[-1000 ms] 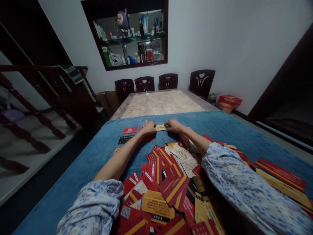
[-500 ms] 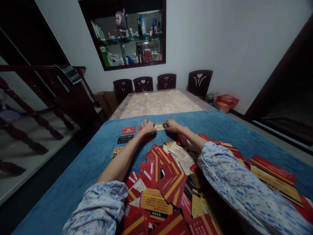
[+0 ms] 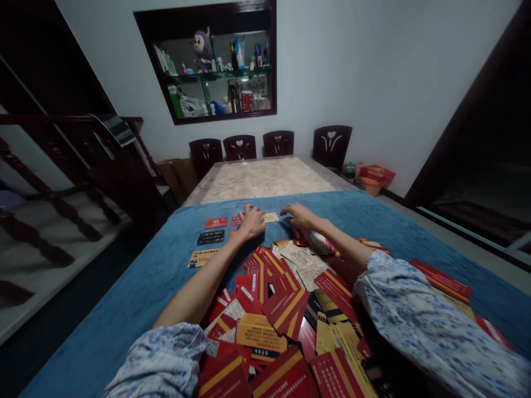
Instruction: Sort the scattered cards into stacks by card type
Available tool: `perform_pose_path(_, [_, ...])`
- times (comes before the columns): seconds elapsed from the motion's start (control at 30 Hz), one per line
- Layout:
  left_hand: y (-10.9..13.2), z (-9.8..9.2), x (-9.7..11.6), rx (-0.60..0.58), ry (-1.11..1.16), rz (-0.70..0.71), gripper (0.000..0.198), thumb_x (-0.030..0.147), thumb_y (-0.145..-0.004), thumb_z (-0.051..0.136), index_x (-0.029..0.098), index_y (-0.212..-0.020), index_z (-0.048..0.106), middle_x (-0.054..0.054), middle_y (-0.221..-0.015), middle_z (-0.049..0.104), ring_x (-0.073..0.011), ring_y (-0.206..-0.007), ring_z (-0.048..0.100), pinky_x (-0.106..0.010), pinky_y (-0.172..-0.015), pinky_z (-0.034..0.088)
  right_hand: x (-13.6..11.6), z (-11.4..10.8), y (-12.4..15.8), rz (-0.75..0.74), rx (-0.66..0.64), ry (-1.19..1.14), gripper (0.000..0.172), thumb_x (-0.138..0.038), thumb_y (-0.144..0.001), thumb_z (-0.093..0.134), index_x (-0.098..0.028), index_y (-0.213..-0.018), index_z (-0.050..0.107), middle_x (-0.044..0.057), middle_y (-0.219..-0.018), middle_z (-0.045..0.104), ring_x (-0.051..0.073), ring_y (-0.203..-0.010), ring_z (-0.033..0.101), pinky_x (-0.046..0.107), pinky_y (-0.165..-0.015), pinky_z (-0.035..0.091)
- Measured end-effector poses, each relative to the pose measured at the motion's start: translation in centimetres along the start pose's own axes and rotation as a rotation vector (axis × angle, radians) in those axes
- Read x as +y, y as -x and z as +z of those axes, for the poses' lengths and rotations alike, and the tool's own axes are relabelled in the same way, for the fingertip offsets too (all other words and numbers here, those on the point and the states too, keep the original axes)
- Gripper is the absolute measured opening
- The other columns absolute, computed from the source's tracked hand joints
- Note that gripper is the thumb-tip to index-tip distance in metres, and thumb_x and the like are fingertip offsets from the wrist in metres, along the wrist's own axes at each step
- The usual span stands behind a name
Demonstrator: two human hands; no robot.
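Observation:
A pale yellow card lies flat on the blue cloth, between my two hands. My left hand rests at the card's left end with its fingers spread, partly covering a red card. Just right of the yellow card, apart from it, is my right hand, its fingers stretched out and nothing in them. To the left lie a red card, a black card and a gold card, one below another. A loose heap of red and gold cards spreads below my hands and between my forearms.
More red cards lie on the cloth at the right. Past the cloth, the patterned tabletop runs back to several dark chairs by the wall. A wooden railing stands at the left.
My right hand has come away from the yellow card, opening and shifting a little to the right. The left hand stays beside the card. The whole view has shifted slightly.

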State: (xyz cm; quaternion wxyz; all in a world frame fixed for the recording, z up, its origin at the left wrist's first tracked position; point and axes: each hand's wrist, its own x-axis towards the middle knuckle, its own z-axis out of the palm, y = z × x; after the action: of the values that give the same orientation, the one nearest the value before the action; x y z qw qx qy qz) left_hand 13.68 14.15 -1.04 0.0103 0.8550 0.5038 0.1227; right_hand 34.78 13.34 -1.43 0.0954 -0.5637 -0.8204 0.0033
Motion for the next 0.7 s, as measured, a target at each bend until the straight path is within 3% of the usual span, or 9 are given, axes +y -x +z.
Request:
perform_pose_path(0.13, [1.4, -0.6, 1.7, 0.054, 0.042, 0.061, 0.040, 0.019, -0.081, 0.049, 0.020, -0.116, 0.069, -0.012, -0.129, 0.059, -0.0369, -0.129, 0.032, -0.054, -0.096, 0.034, 0.1, -0.8, 2.2, 0.010, -0.004, 0.006, 0.038, -0.014, -0.081, 0.058, -0.021, -0.116, 0.072, 0.009, -0.109, 0.072, 0.023, -0.097, 0.063, 0.026, -0.080, 0.043])
perform_pose_path(0.27, [2.9, -1.1, 3.8, 0.059, 0.075, 0.117, 0.039, 0.020, -0.082, 0.049, 0.022, -0.116, 0.069, -0.009, -0.130, 0.061, -0.0341, -0.129, 0.033, -0.053, -0.097, 0.033, 0.3, -1.0, 4.3, 0.018, -0.004, -0.043, 0.033, -0.025, -0.081, 0.064, -0.020, -0.113, 0.073, 0.008, -0.099, 0.073, 0.019, -0.084, 0.063, 0.024, -0.069, 0.042])
perform_pose_path(0.4, [4.2, -1.4, 6.1, 0.019, 0.099, 0.175, 0.037, 0.023, -0.084, 0.050, 0.022, -0.117, 0.069, -0.009, -0.127, 0.062, -0.0330, -0.128, 0.035, -0.054, -0.100, 0.031, 0.5, -0.5, 6.0, 0.031, -0.010, -0.028, 0.034, -0.025, -0.088, 0.054, -0.023, -0.116, 0.072, 0.010, -0.109, 0.072, 0.021, -0.092, 0.063, 0.026, -0.073, 0.042])
perform_pose_path(0.57, [5.6, -1.4, 8.8, -0.089, 0.077, 0.200, 0.033, 0.031, -0.089, 0.048, 0.021, -0.113, 0.068, -0.011, -0.124, 0.062, -0.0340, -0.128, 0.036, -0.057, -0.101, 0.032, 0.0, 0.3, 7.4, 0.086, -0.058, 0.032, 0.048, -0.012, -0.082, 0.051, -0.030, -0.124, 0.068, 0.008, -0.121, 0.067, 0.025, -0.106, 0.059, 0.029, -0.080, 0.043])
perform_pose_path(0.7, [6.3, -0.8, 9.7, -0.169, 0.063, 0.196, 0.031, 0.033, -0.091, 0.045, 0.019, -0.105, 0.069, -0.013, -0.123, 0.062, -0.0354, -0.128, 0.037, -0.060, -0.100, 0.034, -0.8, 0.4, 8.0, 0.116, -0.088, 0.037, 0.052, -0.013, -0.083, 0.049, -0.031, -0.128, 0.066, 0.009, -0.126, 0.064, 0.028, -0.107, 0.057, 0.033, -0.081, 0.044])
